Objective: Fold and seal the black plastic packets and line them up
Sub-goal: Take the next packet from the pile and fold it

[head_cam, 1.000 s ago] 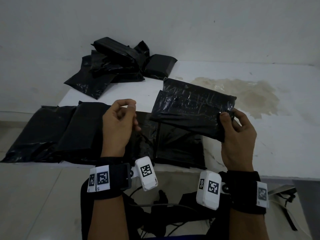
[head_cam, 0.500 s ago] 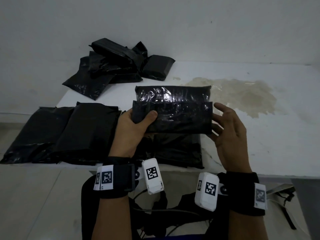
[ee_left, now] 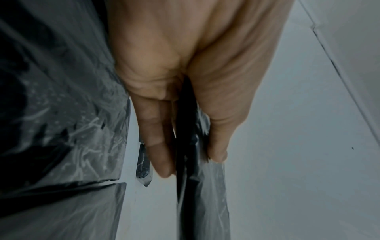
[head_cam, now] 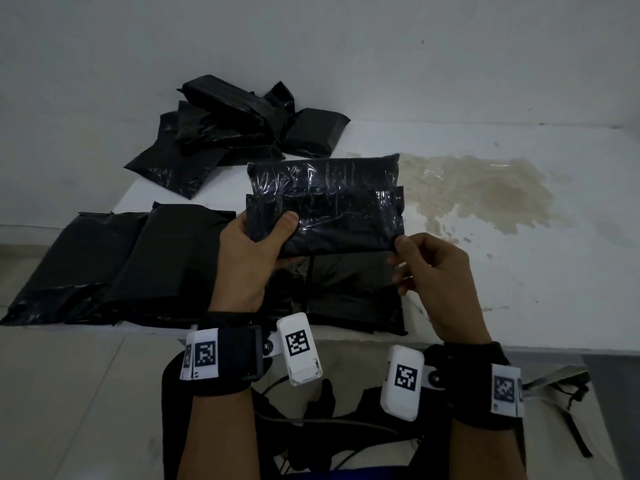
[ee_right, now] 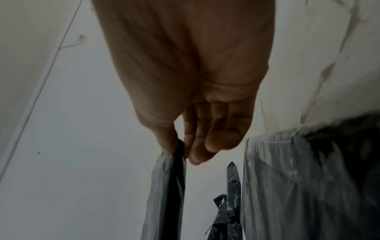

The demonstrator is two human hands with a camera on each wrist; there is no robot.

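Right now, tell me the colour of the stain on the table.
Pale yellowish brown, the stain blotches the white table; the head view shows it best.

Bare packing area, plain room, type not otherwise identifiable.

I observe a white counter [head_cam: 519, 271] set against an unfinished white wall [head_cam: 346, 57], with pale floor tiles [head_cam: 69, 393] below. The counter bears a brownish stain [head_cam: 485, 192]. A loose pile of black packets [head_cam: 235, 133] lies at the rear and a row of flat packets [head_cam: 114, 265] along the front edge, suggesting packing work.
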